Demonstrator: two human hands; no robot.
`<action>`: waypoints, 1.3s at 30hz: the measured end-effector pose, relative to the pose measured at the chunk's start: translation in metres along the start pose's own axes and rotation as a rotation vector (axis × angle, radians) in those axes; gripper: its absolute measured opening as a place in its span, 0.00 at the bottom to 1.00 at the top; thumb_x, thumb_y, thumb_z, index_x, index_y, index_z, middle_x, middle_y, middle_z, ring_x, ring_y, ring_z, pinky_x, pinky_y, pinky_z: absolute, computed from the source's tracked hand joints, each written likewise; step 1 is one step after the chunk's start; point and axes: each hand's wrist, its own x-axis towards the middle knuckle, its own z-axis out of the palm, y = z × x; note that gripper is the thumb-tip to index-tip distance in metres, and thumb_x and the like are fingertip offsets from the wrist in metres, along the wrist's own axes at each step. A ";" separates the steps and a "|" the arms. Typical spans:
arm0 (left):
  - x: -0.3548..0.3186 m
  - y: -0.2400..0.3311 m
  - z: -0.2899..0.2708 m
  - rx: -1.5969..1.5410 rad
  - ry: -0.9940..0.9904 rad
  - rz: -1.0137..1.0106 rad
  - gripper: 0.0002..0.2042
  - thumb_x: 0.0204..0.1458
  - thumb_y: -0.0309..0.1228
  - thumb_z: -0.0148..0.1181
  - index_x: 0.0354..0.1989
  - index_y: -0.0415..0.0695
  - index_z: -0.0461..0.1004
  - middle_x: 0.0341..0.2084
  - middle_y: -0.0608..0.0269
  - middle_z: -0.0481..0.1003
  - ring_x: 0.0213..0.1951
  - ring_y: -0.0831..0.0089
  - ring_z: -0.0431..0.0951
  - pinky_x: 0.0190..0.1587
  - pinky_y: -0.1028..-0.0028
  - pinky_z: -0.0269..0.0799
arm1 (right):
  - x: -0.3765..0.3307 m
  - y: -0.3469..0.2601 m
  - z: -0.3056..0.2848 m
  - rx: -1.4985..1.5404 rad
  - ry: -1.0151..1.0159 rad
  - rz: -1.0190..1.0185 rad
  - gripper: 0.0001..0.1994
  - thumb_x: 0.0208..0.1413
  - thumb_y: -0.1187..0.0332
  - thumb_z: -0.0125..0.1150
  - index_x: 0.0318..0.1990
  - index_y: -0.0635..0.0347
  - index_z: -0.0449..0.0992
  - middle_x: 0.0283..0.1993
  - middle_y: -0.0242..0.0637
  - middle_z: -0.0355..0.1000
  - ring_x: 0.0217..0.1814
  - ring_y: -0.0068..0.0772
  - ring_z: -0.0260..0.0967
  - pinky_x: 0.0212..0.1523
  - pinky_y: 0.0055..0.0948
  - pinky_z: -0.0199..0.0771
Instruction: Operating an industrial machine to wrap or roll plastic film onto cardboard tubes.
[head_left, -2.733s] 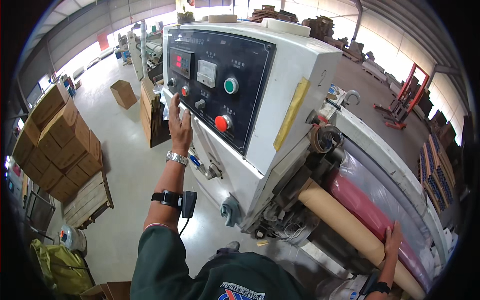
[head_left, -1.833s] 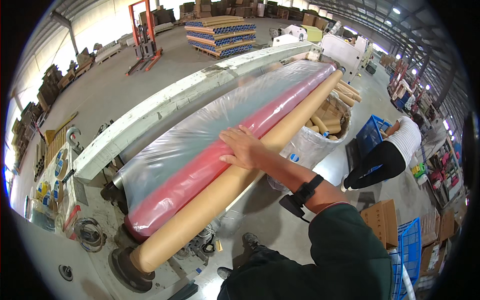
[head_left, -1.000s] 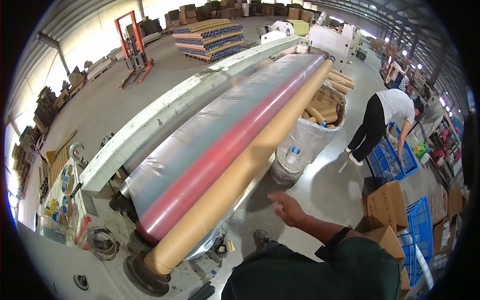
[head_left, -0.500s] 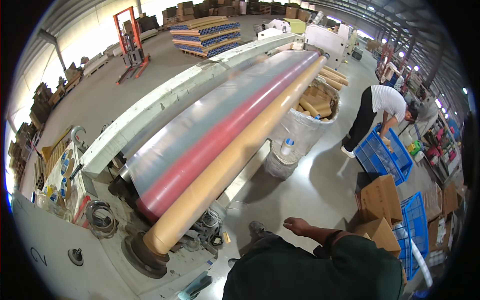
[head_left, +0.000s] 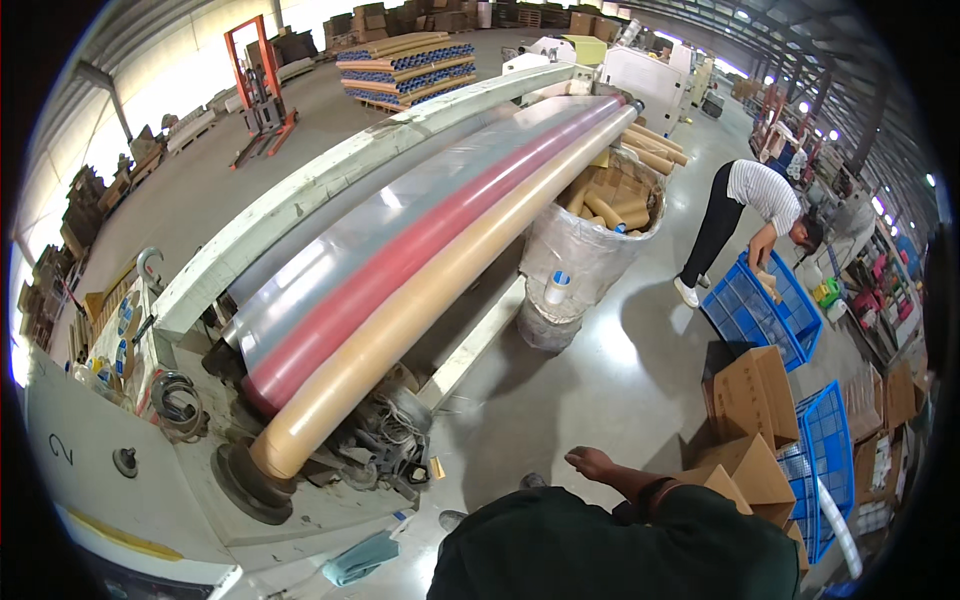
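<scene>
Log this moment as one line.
red roll: alongside brown roll | right hand: nothing seen held, apart from both | left hand: not in view

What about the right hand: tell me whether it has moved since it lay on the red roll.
Yes: the right hand has come off the red roll, back toward the person's body.
</scene>
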 end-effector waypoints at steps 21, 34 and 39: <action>-0.385 0.103 0.023 -0.434 -1.879 -0.654 0.26 0.48 0.43 0.62 0.55 0.47 0.67 0.38 0.52 0.77 0.36 0.59 0.80 0.41 0.65 0.74 | -0.086 0.208 -0.064 0.668 0.068 0.607 0.23 0.57 0.51 0.51 0.47 0.64 0.69 0.38 0.44 0.71 0.36 0.38 0.72 0.32 0.35 0.72; -0.464 0.012 0.018 -0.271 -1.939 -0.614 0.25 0.42 0.40 0.65 0.49 0.41 0.72 0.34 0.52 0.79 0.40 0.59 0.79 0.44 0.65 0.74 | -0.039 -0.193 -0.241 0.827 0.158 -0.708 0.24 0.55 0.55 0.58 0.49 0.69 0.70 0.46 0.46 0.73 0.49 0.39 0.71 0.53 0.40 0.68; -0.453 0.006 0.045 -0.249 -1.949 -0.728 0.25 0.40 0.39 0.64 0.48 0.40 0.72 0.35 0.50 0.78 0.41 0.56 0.78 0.46 0.64 0.73 | -0.160 -0.339 -0.312 0.677 0.148 -1.282 0.22 0.51 0.55 0.60 0.46 0.63 0.73 0.47 0.51 0.72 0.39 0.43 0.73 0.44 0.42 0.73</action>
